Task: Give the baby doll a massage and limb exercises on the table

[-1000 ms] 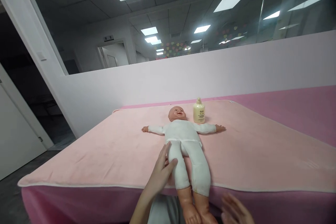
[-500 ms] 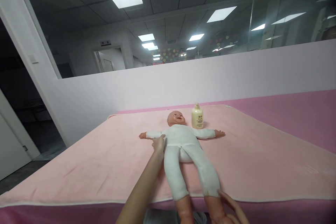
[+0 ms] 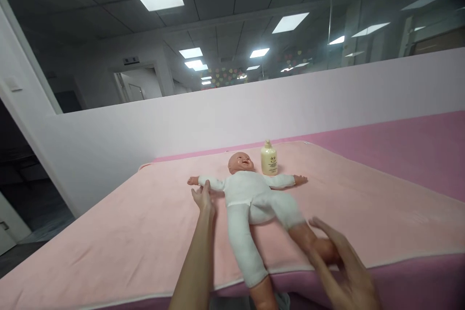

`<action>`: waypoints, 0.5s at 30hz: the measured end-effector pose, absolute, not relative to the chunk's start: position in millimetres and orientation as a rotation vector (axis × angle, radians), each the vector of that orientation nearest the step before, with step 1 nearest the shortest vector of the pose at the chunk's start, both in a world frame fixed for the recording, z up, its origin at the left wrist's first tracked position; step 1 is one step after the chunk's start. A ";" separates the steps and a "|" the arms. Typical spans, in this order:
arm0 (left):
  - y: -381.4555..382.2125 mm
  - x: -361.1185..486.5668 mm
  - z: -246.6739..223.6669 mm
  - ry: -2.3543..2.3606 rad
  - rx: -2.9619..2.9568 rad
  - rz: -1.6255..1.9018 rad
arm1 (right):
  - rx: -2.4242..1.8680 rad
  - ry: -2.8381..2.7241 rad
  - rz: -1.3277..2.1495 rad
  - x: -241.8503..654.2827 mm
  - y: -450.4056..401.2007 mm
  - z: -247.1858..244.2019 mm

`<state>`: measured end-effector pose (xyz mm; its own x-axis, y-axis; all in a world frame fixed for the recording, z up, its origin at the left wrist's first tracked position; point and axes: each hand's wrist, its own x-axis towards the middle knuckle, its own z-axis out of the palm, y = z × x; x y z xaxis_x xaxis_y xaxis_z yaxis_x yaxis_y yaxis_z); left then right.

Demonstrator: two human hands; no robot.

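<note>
A baby doll (image 3: 245, 186) in a white suit lies on its back, arms spread wide. Its leg on the right side is raised and swung outward, the knee bent. My right hand (image 3: 348, 271) is around the bare foot (image 3: 323, 249) of that leg, thumb on one side and fingers on the other; motion blurs it a little. My left hand (image 3: 202, 197) is just below the doll's sleeve on the left, thumb and fingers apart, close to or touching the arm. Beside the doll's head stands a pale yellow pump bottle (image 3: 269, 159).
A pink towel (image 3: 145, 232) with a white edge covers the darker pink padded surface (image 3: 407, 145). Behind it runs a low white wall (image 3: 218, 116) with a glass window (image 3: 232, 48) above. A doorway opens at the far left.
My right hand has lifted the doll's leg and moved it outward, bending it. My left hand has shifted from the doll's side to its arm. The view has turned slightly right.
</note>
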<state>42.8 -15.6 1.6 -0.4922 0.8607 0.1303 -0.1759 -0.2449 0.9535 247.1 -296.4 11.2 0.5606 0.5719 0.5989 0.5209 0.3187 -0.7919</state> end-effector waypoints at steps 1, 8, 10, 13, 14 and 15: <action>-20.9 43.3 6.6 1.299 1.018 1.844 | -1.266 -1.085 -0.045 247.4 -286.0 21.3; -47.7 69.4 16.6 1.266 2.254 1.400 | -1.317 -1.522 -0.052 232.2 -194.6 45.0; -47.5 70.9 12.1 1.236 2.255 1.349 | -1.373 -1.566 -0.070 228.3 -186.0 49.2; -44.7 65.1 5.6 1.289 2.048 1.423 | -1.415 -1.576 -0.141 224.0 -202.5 51.8; -43.6 62.4 4.2 1.328 1.948 1.442 | -1.423 -1.558 -0.186 222.4 -214.1 48.2; -42.7 59.9 3.3 1.385 1.836 1.452 | -1.438 -1.519 -0.242 220.6 -227.5 41.4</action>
<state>59.9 -42.7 3.3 -0.0409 0.8759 0.4808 0.4389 -0.4166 0.7961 220.6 -227.5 41.4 0.1943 0.6452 0.7389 0.8426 0.2759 -0.4625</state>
